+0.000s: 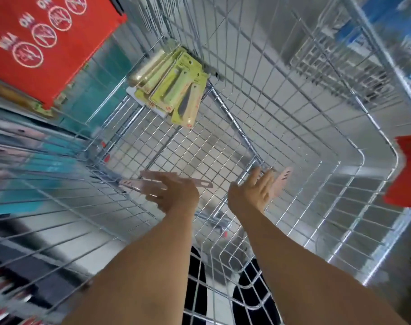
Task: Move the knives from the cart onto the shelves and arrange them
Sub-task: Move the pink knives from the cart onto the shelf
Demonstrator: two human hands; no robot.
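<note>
**Both hands down in the cart, knife packs waiting at the far end**

We're looking straight down into the wire cart [282, 118], and both bare arms reach in over its near edge. The left hand [174, 195] hovers above the mesh floor with fingers stretched out toward the left wall; a pale, flat, blurred item [199, 184] lies across it, and whether the fingers actually hold it I cannot tell. The right hand [253, 193] is spread wide, fingers straight and fanned, gripping nothing, just above the mesh near the cart's middle. The knives [174, 90] sit well apart from both hands: a loose stack of yellow-green blister packs piled in the far left corner of the basket, overlapping one another, one pack sliding lower with a dark blade showing. A red flap [42, 43] with white circular symbols hangs at upper left, and a red handle piece [406, 170] juts in at the right rim. Everything is motion-blurred.
</note>
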